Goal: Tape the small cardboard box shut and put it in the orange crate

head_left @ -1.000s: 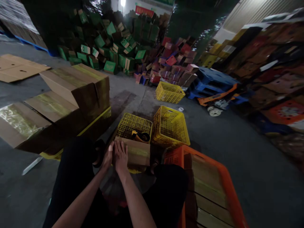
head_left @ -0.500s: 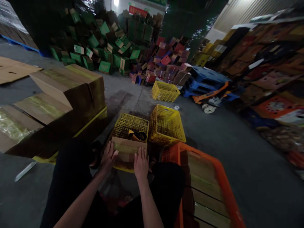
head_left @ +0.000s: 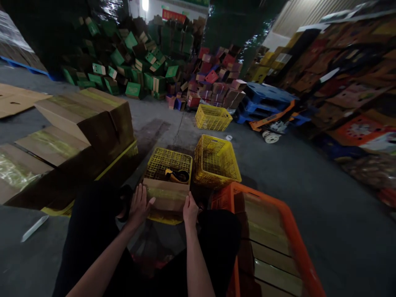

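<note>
A small brown cardboard box (head_left: 167, 194) with a strip of yellowish tape along its top lies on an upturned yellow crate (head_left: 169, 154) between my knees. My left hand (head_left: 140, 206) rests against the box's left end, fingers stretched out flat and thumb apart over the top. At the right end, my right hand (head_left: 190, 209) has its fingers bent over the edge and grips the box there. Just behind the box, a yellow and black tape dispenser (head_left: 177, 175) lies on the crate.
Taped cartons (head_left: 83, 111) are stacked at my left. An orange crate (head_left: 278, 202) at my right holds several closed boxes. Yellow baskets (head_left: 216, 161) stand ahead. Farther off are a pallet jack (head_left: 274, 123), blue pallets (head_left: 262, 99) and a heap of green boxes (head_left: 133, 78).
My right hand has slid from flat on the box top to its right edge, with the fingers now bent. My left hand stays at the left end. The view has shifted slightly.
</note>
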